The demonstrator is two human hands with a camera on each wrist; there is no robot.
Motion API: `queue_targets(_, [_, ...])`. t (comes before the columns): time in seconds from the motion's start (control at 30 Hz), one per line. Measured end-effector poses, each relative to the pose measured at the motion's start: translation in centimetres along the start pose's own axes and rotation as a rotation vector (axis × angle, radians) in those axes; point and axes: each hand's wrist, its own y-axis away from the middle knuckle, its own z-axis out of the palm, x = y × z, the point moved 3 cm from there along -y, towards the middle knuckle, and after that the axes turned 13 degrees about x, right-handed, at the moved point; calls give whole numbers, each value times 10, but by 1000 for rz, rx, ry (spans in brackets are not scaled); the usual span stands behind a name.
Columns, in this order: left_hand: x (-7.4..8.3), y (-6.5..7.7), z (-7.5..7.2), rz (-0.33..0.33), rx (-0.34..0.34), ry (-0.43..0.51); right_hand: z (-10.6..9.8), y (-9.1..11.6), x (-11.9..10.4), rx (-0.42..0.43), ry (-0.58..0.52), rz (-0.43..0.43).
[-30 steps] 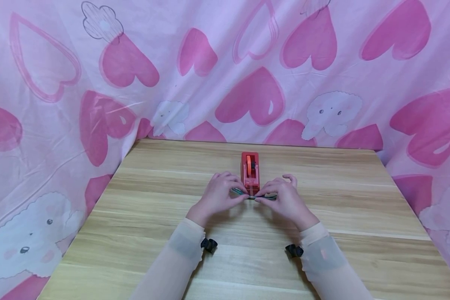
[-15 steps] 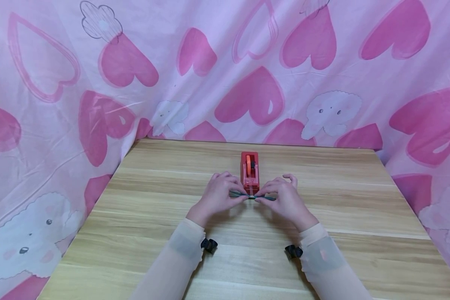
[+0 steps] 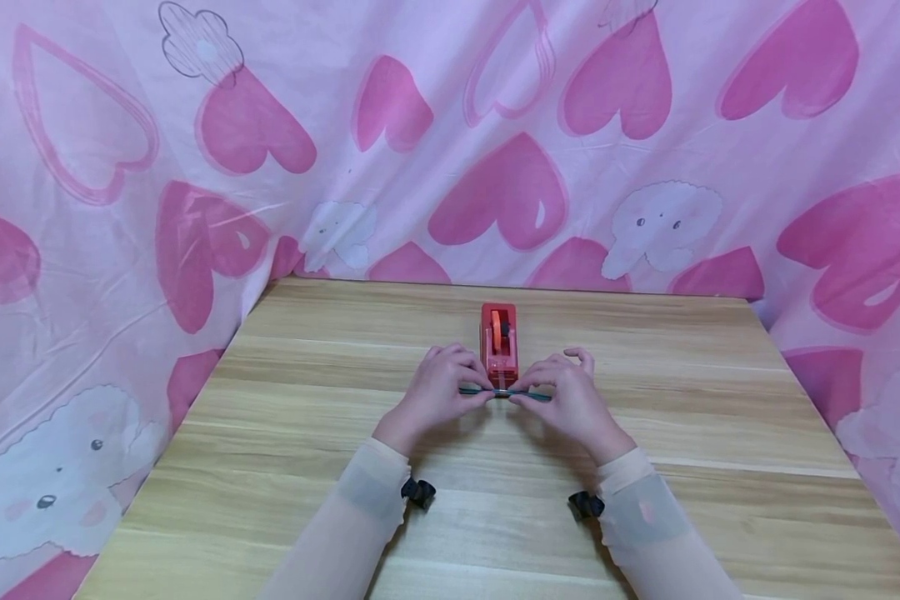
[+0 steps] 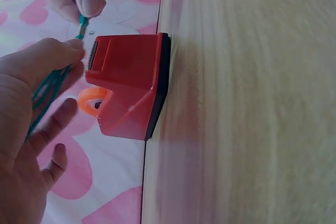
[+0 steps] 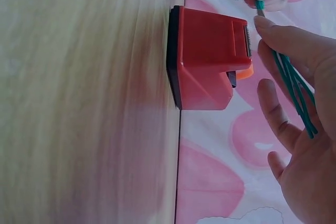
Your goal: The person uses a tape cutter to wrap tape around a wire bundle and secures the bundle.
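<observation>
My left hand [image 3: 438, 387] and right hand [image 3: 566, 402] meet just in front of a red tape dispenser [image 3: 499, 337]. Between thumb and fingertips, each one pinches a thin bundle of green strands [image 5: 295, 85], wires or cord by their look. The bundle lies crosswise, with a short pale section showing between the two thumbs. In the left wrist view, green strands [image 4: 50, 87] run back from the pinch through the left palm. A narrow strip of clear tape [image 3: 502, 381] reaches from the dispenser's front edge to the bundle's middle.
The dispenser holds an orange tape core [image 4: 92, 99] and has a toothed cutter [image 4: 93, 55] at its front. It stands on a wood-grain table [image 3: 345, 367]. A pink heart-print curtain [image 3: 390, 167] hangs behind and along both sides.
The green bundle has turned slightly between my fingers, its left strands now looking lower and narrower. Both hands keep nearly the same place, and the dispenser stays put.
</observation>
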Motion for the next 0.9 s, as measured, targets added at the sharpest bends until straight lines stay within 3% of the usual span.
queue_targets(0.2, [0,1,-1,1,33,30,1,0,0,-20,-43,49])
queue_targets(0.4, [0,1,-1,5,64,61,2,0,7,-90,-133,194])
queue_targets(0.7, [1,0,-1,10,103,75,6,4,16,-337,-284,467])
queue_targets(0.9, [1,1,0,-4,112,79,7,3,16,-362,-315,503])
